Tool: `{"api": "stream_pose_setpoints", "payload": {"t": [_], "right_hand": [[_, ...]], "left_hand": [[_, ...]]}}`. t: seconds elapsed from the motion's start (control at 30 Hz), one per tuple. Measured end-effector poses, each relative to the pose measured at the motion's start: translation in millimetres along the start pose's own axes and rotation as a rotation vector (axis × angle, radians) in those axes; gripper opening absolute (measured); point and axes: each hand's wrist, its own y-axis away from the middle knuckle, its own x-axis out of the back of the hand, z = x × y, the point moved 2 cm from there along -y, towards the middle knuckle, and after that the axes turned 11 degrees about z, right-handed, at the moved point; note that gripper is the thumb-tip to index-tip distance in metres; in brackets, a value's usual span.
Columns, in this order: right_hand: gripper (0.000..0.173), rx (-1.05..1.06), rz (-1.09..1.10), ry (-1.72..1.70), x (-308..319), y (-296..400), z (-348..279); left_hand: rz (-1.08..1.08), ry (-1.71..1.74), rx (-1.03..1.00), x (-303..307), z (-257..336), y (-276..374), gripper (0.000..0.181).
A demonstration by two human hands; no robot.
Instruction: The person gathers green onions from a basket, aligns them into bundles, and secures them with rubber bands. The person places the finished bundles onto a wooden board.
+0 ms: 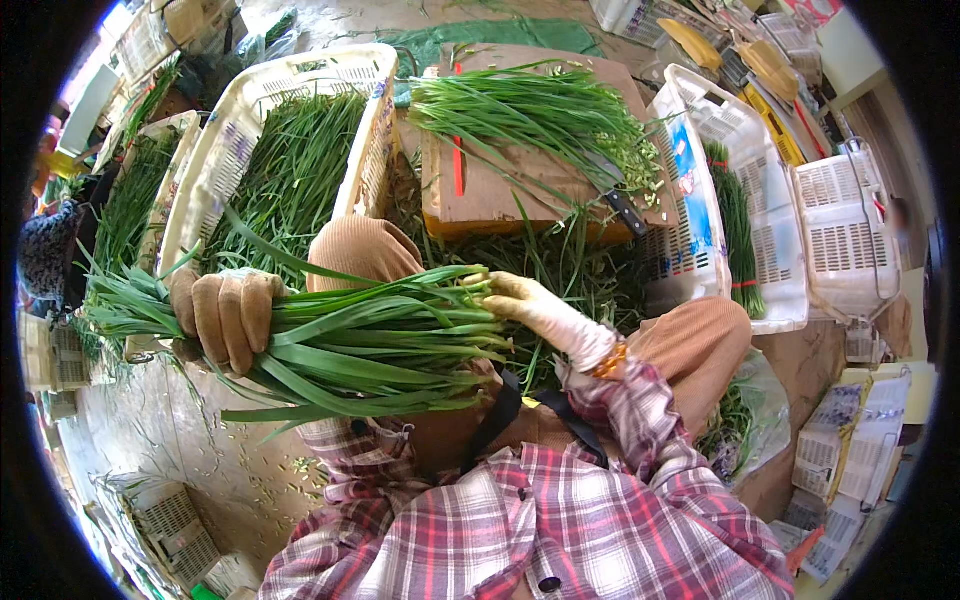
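My left hand [229, 319], in a brown work glove, grips a thick bunch of garlic chives [375, 341] around its leafy part. The bunch lies sideways above my lap, with leaf tips to the left and pale stem ends to the right. At those stem ends are the fingertips of my right hand [525, 300], in a pale glove; whether they pinch any stems is unclear. Beyond the bunch, more chives [525, 112] lie across a wooden board [495, 184]. A knife [619, 202] with a black riveted handle rests on the board's right side, its blade partly under the chives.
A white plastic crate [375, 157] of loose chives stands left of the board. Another white crate [780, 247] at right holds a red-banded chive bundle [735, 232]. Leaf scraps [585, 270] cover the floor between my knees. A plastic bag [765, 405] sits by my right knee.
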Motion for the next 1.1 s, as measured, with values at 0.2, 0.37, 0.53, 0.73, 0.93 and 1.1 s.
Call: {"api": "stream_pose_setpoints", "payload": {"t": [0.2,0.37,0.53,0.73,0.93,1.1], "right_hand": [[0.02,0.007,0.208,-0.199,-5,3,0],[0.025,0.001,0.414,0.284,50,20,8],[0.022,0.029,0.478,1.729,96,48,9],[0.033,0.515,0.319,0.688,-34,18,-83],[0.018,0.738,0.24,0.473,-78,-23,-68],[0.01,0.515,0.407,0.186,-63,-20,-49]], "left_hand": [[0.043,-0.026,-0.021,1,6,5,0.012],[0.116,-0.03,-0.055,0,2,6,0.011],[0.178,-0.034,-0.072,-3,-3,7,0.012],[0.288,-0.06,-0.14,-6,-1,13,0.014],[0.336,-0.04,-0.127,-9,-8,9,0.016],[0.348,-0.046,-0.084,3,3,17,0.016]]}}
